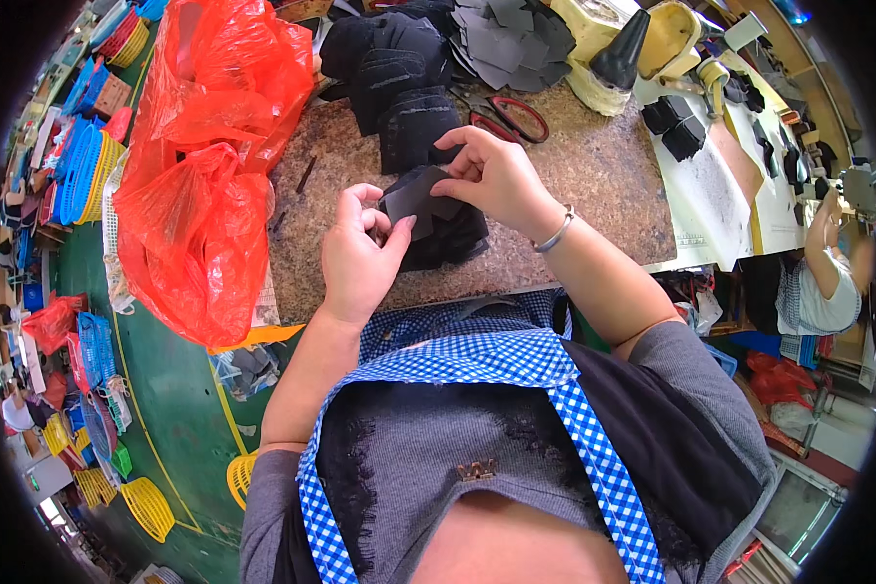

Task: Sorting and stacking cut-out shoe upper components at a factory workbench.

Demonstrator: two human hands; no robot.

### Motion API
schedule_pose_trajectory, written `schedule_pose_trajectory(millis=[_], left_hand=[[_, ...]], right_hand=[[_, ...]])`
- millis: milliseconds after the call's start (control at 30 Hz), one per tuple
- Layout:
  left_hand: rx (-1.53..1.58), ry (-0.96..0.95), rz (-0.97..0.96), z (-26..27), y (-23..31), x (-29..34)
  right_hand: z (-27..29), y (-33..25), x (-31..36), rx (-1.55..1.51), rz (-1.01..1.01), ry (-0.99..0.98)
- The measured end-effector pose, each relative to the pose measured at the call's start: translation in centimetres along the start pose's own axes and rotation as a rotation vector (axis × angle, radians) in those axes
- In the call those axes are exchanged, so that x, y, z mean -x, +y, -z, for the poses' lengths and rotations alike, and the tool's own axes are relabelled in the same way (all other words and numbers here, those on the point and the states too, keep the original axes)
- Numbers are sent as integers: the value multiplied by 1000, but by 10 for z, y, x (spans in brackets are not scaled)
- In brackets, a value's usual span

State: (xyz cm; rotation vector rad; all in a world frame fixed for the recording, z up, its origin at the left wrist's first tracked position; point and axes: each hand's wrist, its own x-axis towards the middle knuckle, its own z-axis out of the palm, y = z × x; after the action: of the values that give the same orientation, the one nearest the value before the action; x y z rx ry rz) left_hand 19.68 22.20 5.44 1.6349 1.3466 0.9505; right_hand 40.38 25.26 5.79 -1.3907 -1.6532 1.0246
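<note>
Between my two hands is a dark grey flat cut piece (421, 200), lying over a small pile of black cut pieces (448, 240) near the table's front edge. My left hand (362, 255) pinches its left side, thumb on top. At its right upper edge my right hand (493, 179) is closed, thumb against the fingertips. Just beyond, a fanned row of black fabric pieces (399, 83) runs away from me. Scissors with red handles (508, 119) rest beside that row, right of centre. Whether the piece is cloth or sheet material, I cannot tell.
A red plastic bag (204, 185) covers the left side of the worn brown tabletop (594, 195). At the back are a heap of dark grey pieces (516, 44) and a black cone (621, 54) on a pale block. Another person (827, 282) is at the far right.
</note>
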Motion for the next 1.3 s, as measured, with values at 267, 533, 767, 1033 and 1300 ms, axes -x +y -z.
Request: schedule_pose_trajectory(millis=[267,533,767,1033,1300], left_hand=[[-283,-13,-100,-3,-10,1],[-335,-156,-251,19,-13,1],[-103,29,-226,31,-5,-17],[-212,-90,-293,31,-5,-46],[-438,-206,-362,1,-2,-72]], right_hand=[[-6,-3,8,572,659,260],[4,-7,4,299,395,36],[8,30,-54,639,624,-45],[4,40,-61,589,705,-26],[5,40,-76,238,174,93]])
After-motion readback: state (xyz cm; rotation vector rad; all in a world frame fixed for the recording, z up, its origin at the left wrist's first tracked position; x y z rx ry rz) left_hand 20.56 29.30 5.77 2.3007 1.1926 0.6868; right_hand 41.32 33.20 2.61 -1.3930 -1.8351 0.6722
